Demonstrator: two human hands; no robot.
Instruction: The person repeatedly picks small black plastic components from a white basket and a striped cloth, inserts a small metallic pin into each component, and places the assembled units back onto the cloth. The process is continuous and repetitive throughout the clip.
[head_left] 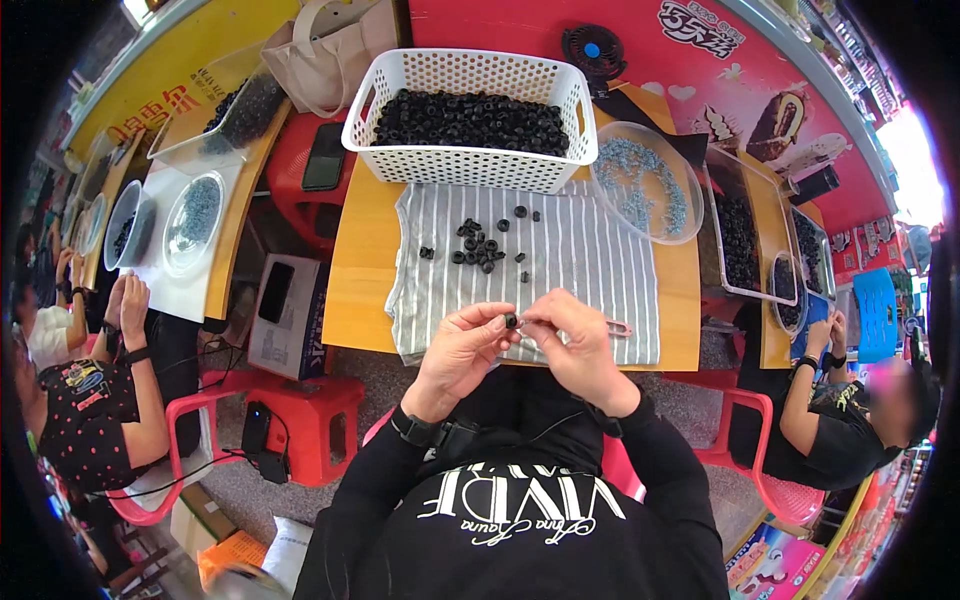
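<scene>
Above the near part of a grey striped cloth point(430, 310), both my hands meet. My left hand point(462, 350) pinches a small black ring-shaped part point(511, 321) between thumb and forefinger. My right hand point(575, 345) is closed with its fingertips right beside that part; what they grip is too small to name. A pink loop-shaped handle point(620, 328) shows past the right hand's outer side; whether it is held or lies on the cloth, I cannot tell. Farther up the cloth lies a loose group of similar black parts point(478, 248).
At the table's far side stands a white perforated basket point(470, 170) full of black parts. Right of it is a clear round tray point(690, 215) with small bluish pieces. A fan point(593, 52) stands behind. People work at tables on both sides, near red stools point(325, 420).
</scene>
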